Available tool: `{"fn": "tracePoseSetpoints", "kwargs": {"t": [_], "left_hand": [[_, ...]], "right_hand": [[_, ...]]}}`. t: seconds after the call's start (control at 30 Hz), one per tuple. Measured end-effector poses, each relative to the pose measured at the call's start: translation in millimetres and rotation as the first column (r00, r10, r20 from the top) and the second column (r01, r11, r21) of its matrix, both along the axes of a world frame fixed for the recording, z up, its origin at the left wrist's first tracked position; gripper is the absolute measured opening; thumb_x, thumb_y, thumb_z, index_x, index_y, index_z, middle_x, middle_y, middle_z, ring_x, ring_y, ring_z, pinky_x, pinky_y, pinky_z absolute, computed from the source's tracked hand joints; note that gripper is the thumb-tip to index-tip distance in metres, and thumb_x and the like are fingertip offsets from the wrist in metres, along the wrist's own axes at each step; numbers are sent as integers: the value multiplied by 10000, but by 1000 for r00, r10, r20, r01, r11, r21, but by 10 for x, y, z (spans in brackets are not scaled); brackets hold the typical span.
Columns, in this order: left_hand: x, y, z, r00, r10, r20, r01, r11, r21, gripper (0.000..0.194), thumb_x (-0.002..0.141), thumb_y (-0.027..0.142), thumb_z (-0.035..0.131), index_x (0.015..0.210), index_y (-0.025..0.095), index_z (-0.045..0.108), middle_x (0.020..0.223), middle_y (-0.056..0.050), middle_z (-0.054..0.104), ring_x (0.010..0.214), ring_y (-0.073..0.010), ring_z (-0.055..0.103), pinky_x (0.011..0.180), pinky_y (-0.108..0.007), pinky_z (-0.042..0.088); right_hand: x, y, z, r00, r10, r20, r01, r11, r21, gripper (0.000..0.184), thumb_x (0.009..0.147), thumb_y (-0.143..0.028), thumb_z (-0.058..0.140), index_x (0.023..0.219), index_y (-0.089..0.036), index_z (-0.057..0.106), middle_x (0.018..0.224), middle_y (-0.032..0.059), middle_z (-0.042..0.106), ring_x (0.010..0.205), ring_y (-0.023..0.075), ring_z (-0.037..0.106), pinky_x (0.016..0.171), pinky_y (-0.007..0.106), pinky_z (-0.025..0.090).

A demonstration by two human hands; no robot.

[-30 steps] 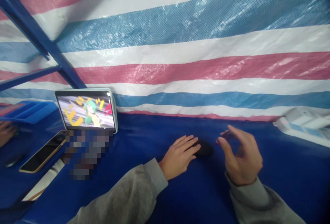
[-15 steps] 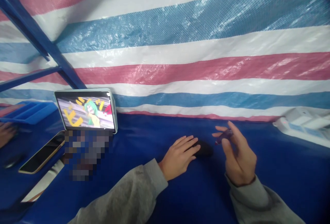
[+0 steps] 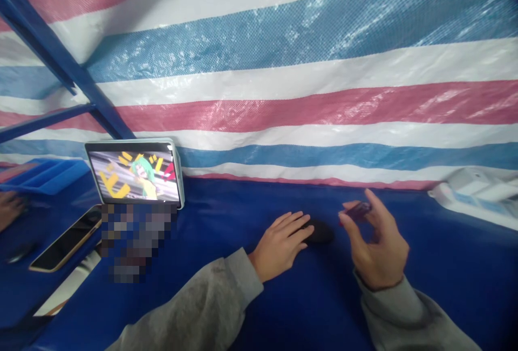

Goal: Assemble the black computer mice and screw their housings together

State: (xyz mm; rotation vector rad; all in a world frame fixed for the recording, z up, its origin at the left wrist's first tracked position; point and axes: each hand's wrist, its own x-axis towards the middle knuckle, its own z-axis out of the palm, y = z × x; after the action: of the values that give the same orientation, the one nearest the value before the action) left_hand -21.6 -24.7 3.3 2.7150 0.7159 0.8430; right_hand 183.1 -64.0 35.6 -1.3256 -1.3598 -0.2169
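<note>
My left hand (image 3: pixel 282 247) lies palm down on the blue table, its fingers stretched out. The fingertips rest on or at the near side of a dark rounded object (image 3: pixel 321 231), which looks like a computer mouse. To the right, my right hand (image 3: pixel 378 243) is raised above the table. Between its thumb and fingers it holds a small dark purple, shiny object (image 3: pixel 358 211) with a reddish end. Blur keeps me from telling its exact kind.
A tablet (image 3: pixel 135 173) showing a cartoon stands at the left, with a phone (image 3: pixel 67 238) beside it. Further left are a blue divided tray (image 3: pixel 60 176) and another person's hand (image 3: pixel 10 210). White equipment (image 3: pixel 477 200) sits at the right. Striped sheeting (image 3: pixel 283 114) hangs behind the table.
My right hand has shifted slightly right, and its fingers have curled in, turning the small purple object. My left hand has stayed in place.
</note>
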Motion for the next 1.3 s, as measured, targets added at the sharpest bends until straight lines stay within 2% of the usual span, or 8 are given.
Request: {"fn": "tracePoseSetpoints", "kwargs": {"t": [0.27,0.47,0.63,0.73,0.83,1.0,1.17,1.3], "left_hand": [[-2,-10,32,1000,15,-15,-16,1000,-20,345,1018,225,500,1356,181,549,1475,-75,529,1422,-208,437,1206,-436,361],[-6,-12,41,1000,20,-22,-21,999,-32,349,1018,228,499,1361,186,547,1476,-75,528,1424,-208,434,1204,-440,363],[-6,-28,63,999,34,-23,-35,998,-52,365,1004,220,504,1364,179,541,1476,-87,526,1420,-219,439,1201,-452,362],[-14,-34,73,997,68,-33,-70,994,-84,453,947,202,584,1393,179,508,1503,-96,490,1422,-239,431,1198,-471,362],[-23,-36,73,991,128,-44,-133,983,-128,562,894,165,642,1427,218,471,1511,-92,464,1391,-269,458,1156,-479,423],[-35,-22,49,978,207,-22,-207,958,-201,541,910,149,627,1415,284,487,1356,-69,537,1193,-250,602,1011,-427,552],[-35,38,31,950,293,109,-248,919,-307,417,961,265,613,1367,302,528,1234,-41,612,1125,-227,637,1021,-414,540],[-48,74,66,917,382,115,-311,864,-395,337,999,347,554,1331,292,541,1246,-34,651,1149,-242,625,1038,-454,511]], "right_hand": [[-26,-13,52,963,-111,244,111,994,16,654,891,-267,671,1494,-206,426,928,50,785,716,173,723,740,288,589],[-24,-27,8,996,-82,19,83,997,-4,656,894,-290,661,1495,-191,419,863,46,774,641,179,717,696,330,593],[-34,-43,-3,984,-70,-166,71,997,1,659,879,-323,676,1480,-193,440,865,48,761,623,171,710,694,337,601],[1,-24,-2,976,-95,-196,77,992,-95,654,851,-411,695,1433,-182,504,851,43,745,641,172,721,654,294,600],[72,25,-26,988,-55,-147,14,963,-267,594,855,-492,652,1353,-176,573,701,-2,705,557,158,702,564,244,567],[189,124,-197,996,46,75,3,830,-557,470,867,-506,545,1195,-180,633,483,-65,598,460,186,650,522,299,505],[228,165,-418,973,45,228,106,787,-607,391,863,-481,526,1120,-213,649,502,-45,625,491,220,670,467,299,409],[227,173,-507,961,11,277,168,770,-615,359,839,-506,565,1058,-240,665,530,-36,652,470,214,656,439,288,366]]}}
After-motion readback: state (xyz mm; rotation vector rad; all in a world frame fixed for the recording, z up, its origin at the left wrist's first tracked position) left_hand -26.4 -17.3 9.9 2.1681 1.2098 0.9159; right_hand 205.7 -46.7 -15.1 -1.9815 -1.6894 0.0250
